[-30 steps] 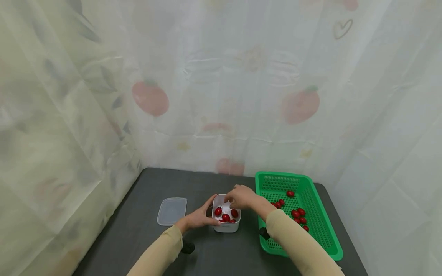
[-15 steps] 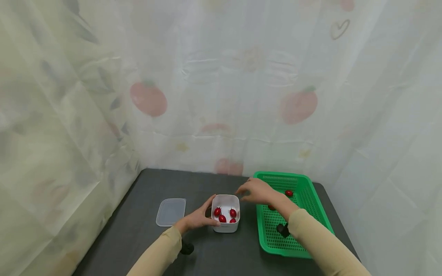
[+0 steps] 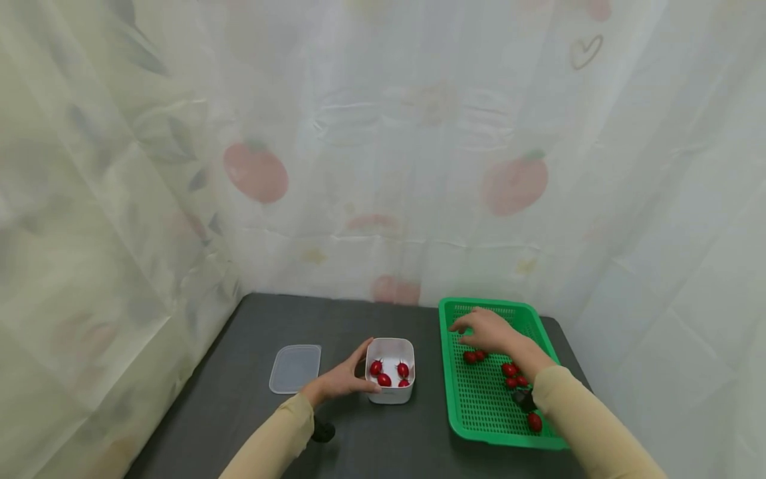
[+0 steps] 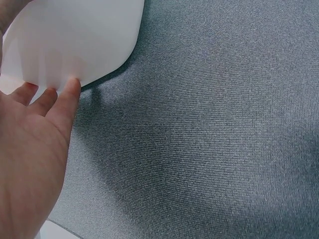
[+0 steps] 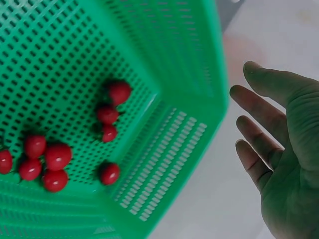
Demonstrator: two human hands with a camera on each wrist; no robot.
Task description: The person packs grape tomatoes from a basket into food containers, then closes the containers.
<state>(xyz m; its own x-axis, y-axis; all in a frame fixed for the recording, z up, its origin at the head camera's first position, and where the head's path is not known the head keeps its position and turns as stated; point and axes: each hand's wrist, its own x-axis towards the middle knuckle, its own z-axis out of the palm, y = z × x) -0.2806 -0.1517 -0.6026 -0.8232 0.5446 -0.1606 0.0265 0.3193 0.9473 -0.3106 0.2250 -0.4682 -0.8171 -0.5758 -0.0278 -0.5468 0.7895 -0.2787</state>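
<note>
My left hand [image 3: 341,384] holds a small white plastic container [image 3: 391,396] by its left side, with the thumb at the near rim. In the left wrist view, fingertips press against the pale container wall [image 4: 89,40]. Several red cherry tomatoes [image 3: 384,379] lie on the container's floor. Over the far part of a green basket [image 3: 457,399] hovers my right hand [image 3: 493,330], its fingers spread and bent slightly. Nothing sits between those fingers in the right wrist view. Several more cherry tomatoes [image 5: 58,156] rest on the basket's perforated floor, below and apart from that hand.
A flat translucent lid [image 3: 296,368] lies left of the container on the dark grey table [image 3: 359,446]. White patterned curtains [image 3: 383,166] hang close behind the table and on both sides. The basket's raised walls stand at the table's right.
My right hand has moved right, away from the container, and is now above the green basket. My left hand has stayed on the container.
</note>
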